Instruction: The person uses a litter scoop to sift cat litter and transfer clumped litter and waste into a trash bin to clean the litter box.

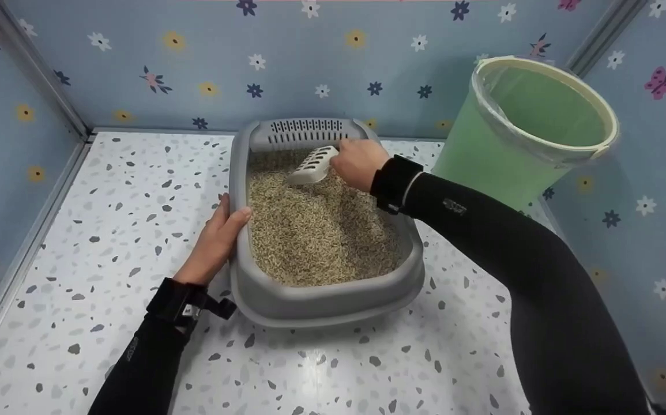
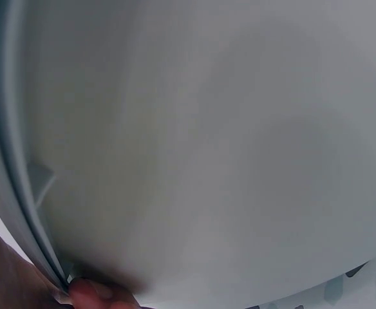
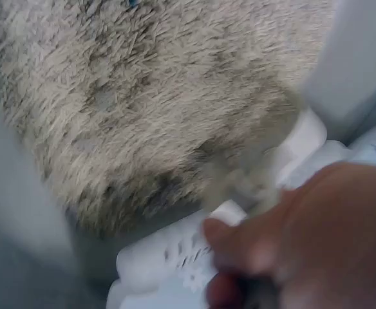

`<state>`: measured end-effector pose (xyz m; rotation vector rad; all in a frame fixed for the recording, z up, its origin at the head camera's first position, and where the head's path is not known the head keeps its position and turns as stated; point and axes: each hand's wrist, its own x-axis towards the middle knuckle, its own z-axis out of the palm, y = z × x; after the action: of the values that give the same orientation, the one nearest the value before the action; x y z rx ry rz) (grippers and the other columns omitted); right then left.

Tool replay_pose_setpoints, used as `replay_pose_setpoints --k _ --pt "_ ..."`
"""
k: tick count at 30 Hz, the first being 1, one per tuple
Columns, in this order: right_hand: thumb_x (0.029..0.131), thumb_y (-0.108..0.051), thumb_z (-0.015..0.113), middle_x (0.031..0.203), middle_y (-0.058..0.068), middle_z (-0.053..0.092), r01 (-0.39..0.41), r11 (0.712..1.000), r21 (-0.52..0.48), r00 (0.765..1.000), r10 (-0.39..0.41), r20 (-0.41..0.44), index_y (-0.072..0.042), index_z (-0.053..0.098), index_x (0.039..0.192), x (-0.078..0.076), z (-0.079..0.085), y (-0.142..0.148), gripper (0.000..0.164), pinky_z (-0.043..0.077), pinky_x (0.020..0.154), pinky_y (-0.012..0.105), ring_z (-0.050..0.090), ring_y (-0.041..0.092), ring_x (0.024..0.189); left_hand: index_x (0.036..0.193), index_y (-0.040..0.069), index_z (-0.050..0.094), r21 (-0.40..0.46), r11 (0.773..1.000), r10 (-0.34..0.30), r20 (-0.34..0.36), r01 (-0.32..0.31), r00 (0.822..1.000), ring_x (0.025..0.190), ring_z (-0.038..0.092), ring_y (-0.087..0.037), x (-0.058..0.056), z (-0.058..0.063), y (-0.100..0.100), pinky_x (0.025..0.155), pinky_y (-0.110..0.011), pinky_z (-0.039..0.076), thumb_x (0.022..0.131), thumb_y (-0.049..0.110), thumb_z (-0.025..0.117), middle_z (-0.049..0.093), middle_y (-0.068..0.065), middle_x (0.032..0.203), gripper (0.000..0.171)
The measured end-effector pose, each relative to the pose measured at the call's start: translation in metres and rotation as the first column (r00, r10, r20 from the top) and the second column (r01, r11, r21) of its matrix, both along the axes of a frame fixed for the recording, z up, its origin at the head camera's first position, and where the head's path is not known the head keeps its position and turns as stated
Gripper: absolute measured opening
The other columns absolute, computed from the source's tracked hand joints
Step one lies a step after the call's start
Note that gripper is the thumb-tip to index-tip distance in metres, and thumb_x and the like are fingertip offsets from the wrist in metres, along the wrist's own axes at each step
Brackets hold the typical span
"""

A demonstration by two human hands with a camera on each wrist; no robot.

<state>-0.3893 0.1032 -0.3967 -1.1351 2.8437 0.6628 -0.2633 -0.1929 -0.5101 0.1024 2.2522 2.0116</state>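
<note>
A grey litter box (image 1: 324, 302) full of tan pellet litter (image 1: 298, 236) stands on the floor. My left hand (image 1: 213, 239) grips its left side, thumb over the rim and fingers below. In the left wrist view the fingertips (image 2: 101, 293) show under the rim, against the outer wall (image 2: 239, 161). Over the far part of the litter, my right hand (image 1: 360, 164) holds a white slotted litter scoop (image 1: 315, 164) by its handle, which the fist hides. Motion blurs the scoop (image 3: 307, 135) in the right wrist view; darker litter lies near the box's slotted back.
A tall green bin (image 1: 482, 150) with a clear liner stands right of the box, beside my right forearm. Flower-patterned walls (image 1: 309, 69) close in the back and both sides. The speckled floor (image 1: 125, 230) runs around the box.
</note>
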Motion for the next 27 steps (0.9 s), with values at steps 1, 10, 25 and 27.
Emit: replay_pose_setpoints --k 1,10,25,27 --pt "0.112 -0.004 0.057 0.103 0.021 0.073 0.0 1.0 0.007 1.0 0.0 -0.011 0.001 0.077 0.101 0.004 0.003 0.002 0.023 0.067 0.071 0.049 0.072 0.033 0.09 0.177 0.007 -0.005 0.001 1.0 -0.001 0.002 0.001 1.0 0.169 0.001 -0.019 0.0 0.0 -0.001 0.136 -0.033 0.003 0.113 0.051 0.055 -0.003 -0.011 0.186 0.099" --pt "0.104 0.0 0.062 0.071 0.009 0.059 0.091 0.996 0.003 0.994 -0.091 0.065 -0.008 0.053 0.071 0.028 0.038 0.02 0.036 0.059 0.055 0.049 0.052 0.025 0.062 0.178 0.009 -0.005 -0.007 1.0 -0.003 -0.008 0.003 1.0 0.169 0.003 -0.019 -0.002 0.004 -0.004 0.136 -0.034 0.004 0.113 0.05 0.055 -0.002 -0.01 0.186 0.097" --pt "0.108 0.003 0.06 0.106 0.013 0.061 -0.252 0.968 -0.004 0.963 0.252 0.091 -0.029 0.072 0.15 0.01 0.007 -0.026 0.054 0.06 0.07 0.043 0.056 0.026 0.083 0.177 0.008 -0.007 0.017 1.0 -0.013 -0.002 0.013 1.0 0.169 -0.002 -0.019 -0.001 -0.001 0.001 0.137 -0.035 0.003 0.114 0.048 0.052 -0.008 -0.012 0.186 0.096" --pt "0.113 -0.005 0.059 0.107 0.014 0.062 -0.277 0.96 0.044 0.96 0.274 0.058 -0.03 0.073 0.15 0.008 0.0 -0.034 0.046 0.062 0.07 0.044 0.059 0.027 0.084 0.178 0.009 -0.005 0.028 1.0 -0.011 -0.012 0.012 1.0 0.17 0.001 -0.02 -0.002 -0.001 0.002 0.137 -0.036 0.004 0.114 0.047 0.052 -0.005 -0.012 0.186 0.094"
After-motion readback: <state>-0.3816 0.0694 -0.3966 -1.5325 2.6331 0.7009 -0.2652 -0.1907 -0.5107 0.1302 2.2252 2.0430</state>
